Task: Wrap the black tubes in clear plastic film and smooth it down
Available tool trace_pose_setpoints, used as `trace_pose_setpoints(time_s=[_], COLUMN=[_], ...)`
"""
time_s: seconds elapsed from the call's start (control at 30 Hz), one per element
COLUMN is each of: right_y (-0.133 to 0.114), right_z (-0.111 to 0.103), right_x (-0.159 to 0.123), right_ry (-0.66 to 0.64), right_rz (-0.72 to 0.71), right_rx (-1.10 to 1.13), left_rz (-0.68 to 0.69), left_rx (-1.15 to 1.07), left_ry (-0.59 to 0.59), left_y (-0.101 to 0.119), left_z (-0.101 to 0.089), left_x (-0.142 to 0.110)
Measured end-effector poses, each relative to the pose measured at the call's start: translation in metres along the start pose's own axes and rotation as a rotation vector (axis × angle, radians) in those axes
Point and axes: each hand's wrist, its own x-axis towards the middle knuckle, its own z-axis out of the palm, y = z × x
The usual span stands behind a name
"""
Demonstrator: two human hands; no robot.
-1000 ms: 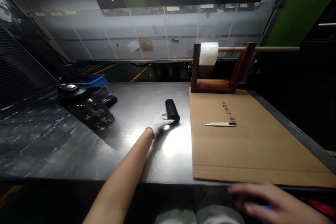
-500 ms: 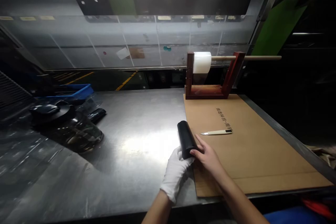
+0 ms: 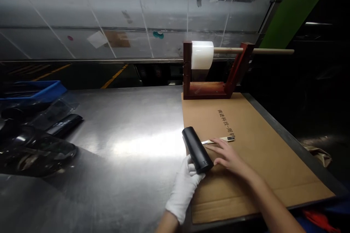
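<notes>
A black cylinder [image 3: 197, 150], tilted with its far end up and to the left, rests in my left hand [image 3: 183, 186], which wears a white glove and is closed around its underside. My bare right hand [image 3: 228, 154] is just right of the cylinder, fingers stretched and apart. Its fingertips overlap a craft knife [image 3: 226, 139] with a pale handle lying on the cardboard sheet [image 3: 262, 160]; whether they touch it I cannot tell. The knife's blade points left, toward the cylinder.
A wooden stand [image 3: 207, 93] carries a roll of clear film [image 3: 202, 55] on a rod at the back. On the metal table [image 3: 123, 182], a transparent jug [image 3: 41, 153], a dark wrapped piece [image 3: 65, 124] and a blue bin [image 3: 51, 89] occupy the left. Printed characters mark the cardboard.
My right hand has let go of the cylinder and moved right, over the knife. The cylinder stays in my left hand. The camera view has shifted right and down.
</notes>
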Motion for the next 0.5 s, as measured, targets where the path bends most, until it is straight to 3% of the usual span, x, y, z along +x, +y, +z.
trace_pose_setpoints(time_s=[0.13, 0.33, 0.5], right_y=[0.019, 0.053, 0.070], right_z=[-0.007, 0.002, -0.004], right_x=[0.011, 0.010, -0.014], right_ry=[-0.095, 0.137, 0.289], right_rz=[-0.069, 0.100, 0.270], right_rx=[-0.106, -0.304, -0.369], left_rz=[-0.055, -0.121, -0.086], left_rx=[0.057, 0.122, 0.169], left_ry=[-0.023, -0.049, -0.066], left_y=[0.003, -0.002, -0.007], left_z=[-0.003, -0.012, -0.016], left_x=[0.003, 0.003, -0.002])
